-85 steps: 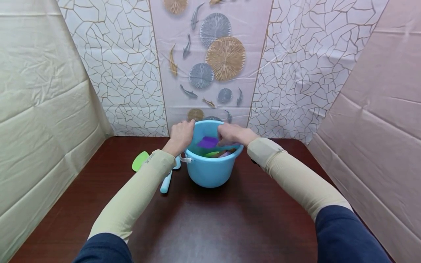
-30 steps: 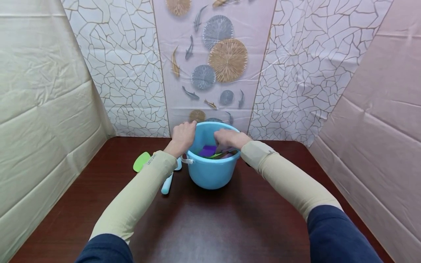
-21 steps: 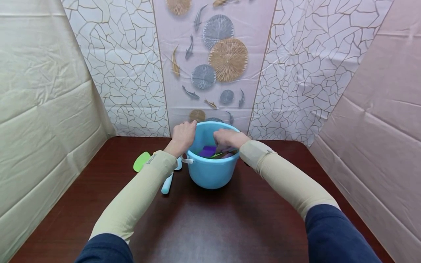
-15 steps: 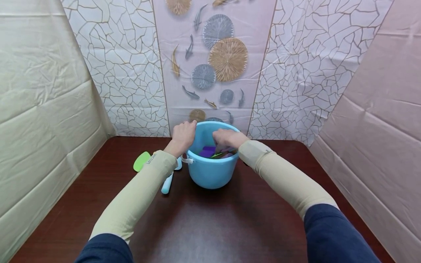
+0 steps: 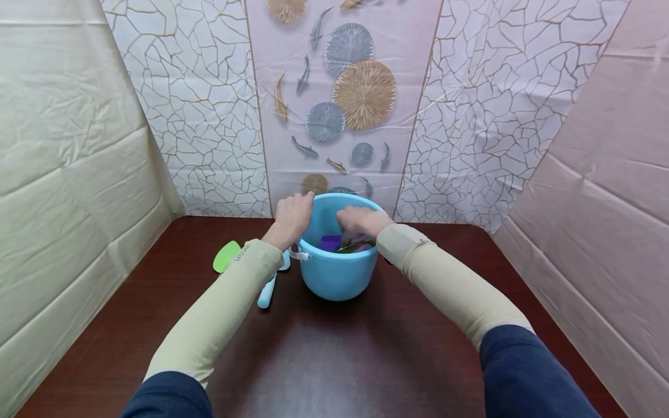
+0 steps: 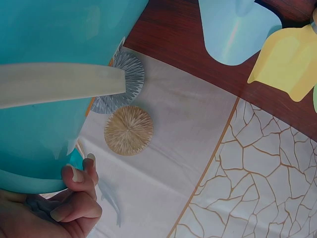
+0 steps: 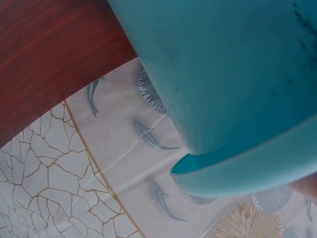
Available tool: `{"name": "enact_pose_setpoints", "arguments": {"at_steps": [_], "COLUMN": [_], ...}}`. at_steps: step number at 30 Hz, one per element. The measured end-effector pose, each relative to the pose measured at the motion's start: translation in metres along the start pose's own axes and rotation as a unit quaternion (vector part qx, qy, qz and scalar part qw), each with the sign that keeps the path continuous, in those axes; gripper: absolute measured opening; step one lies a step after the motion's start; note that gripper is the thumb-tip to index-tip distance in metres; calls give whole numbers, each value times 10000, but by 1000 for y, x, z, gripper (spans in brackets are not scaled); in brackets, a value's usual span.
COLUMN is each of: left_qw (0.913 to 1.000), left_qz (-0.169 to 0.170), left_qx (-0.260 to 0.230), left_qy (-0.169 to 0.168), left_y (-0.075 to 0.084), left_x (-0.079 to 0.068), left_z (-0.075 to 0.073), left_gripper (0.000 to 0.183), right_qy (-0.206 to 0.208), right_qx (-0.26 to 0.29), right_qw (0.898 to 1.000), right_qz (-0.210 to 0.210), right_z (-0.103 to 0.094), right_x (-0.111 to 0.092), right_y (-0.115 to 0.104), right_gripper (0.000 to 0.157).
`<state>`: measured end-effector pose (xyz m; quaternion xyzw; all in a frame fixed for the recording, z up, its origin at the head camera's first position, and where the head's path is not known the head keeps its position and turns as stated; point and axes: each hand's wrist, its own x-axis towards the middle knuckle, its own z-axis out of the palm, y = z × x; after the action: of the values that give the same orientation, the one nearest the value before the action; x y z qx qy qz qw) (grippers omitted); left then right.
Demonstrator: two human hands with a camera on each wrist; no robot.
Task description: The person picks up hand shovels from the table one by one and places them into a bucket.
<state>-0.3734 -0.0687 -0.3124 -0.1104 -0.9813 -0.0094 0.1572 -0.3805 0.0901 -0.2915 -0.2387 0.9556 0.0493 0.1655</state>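
Observation:
My left hand (image 5: 292, 216) grips the rim of a light blue bucket (image 5: 337, 276) at its left side. In the left wrist view, the thumb and fingers (image 6: 81, 209) curl over that rim. Reaching down inside the bucket is my right hand (image 5: 362, 220), bent at the wrist over the right rim. Its fingertips are hidden among the things in there, and I cannot tell whether they hold one. A purple piece (image 5: 329, 243) lies left of these fingers, with green and pinkish pieces beside it. The right wrist view shows mostly the bucket wall (image 7: 237, 74).
Left of the bucket, a green shovel blade (image 5: 226, 256) and a light blue handle (image 5: 266, 292) lie on the dark red-brown table (image 5: 334, 360). The left wrist view shows a light blue shovel (image 6: 235, 32) and a yellow one (image 6: 285, 62). A white bucket handle (image 6: 59, 82) hangs at the side.
My right hand has gone deeper into the bucket and edged left. The purple piece inside sits lower than before. The left hand keeps its hold on the rim.

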Motion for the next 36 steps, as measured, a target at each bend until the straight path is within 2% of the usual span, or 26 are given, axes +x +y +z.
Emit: {"name": "enact_pose_setpoints", "arguments": {"at_steps": [15, 23, 36], "left_qw": [10000, 9999, 9999], "left_qz": [27, -17, -43], "left_qx": [14, 62, 27], "left_qy": [-3, -119, -149], "left_y": [2, 2, 1], "left_x": [-1, 0, -1], "left_z": [0, 2, -1], "left_gripper": [29, 35, 31], "right_qy": [65, 85, 192], "right_qx": [-68, -87, 3], "right_qw": [9998, 9999, 9998], "right_qz": [156, 72, 86], "right_z": [2, 2, 0], "right_x": [1, 1, 3], "right_y": [0, 0, 1], "right_gripper": [41, 39, 34]}}
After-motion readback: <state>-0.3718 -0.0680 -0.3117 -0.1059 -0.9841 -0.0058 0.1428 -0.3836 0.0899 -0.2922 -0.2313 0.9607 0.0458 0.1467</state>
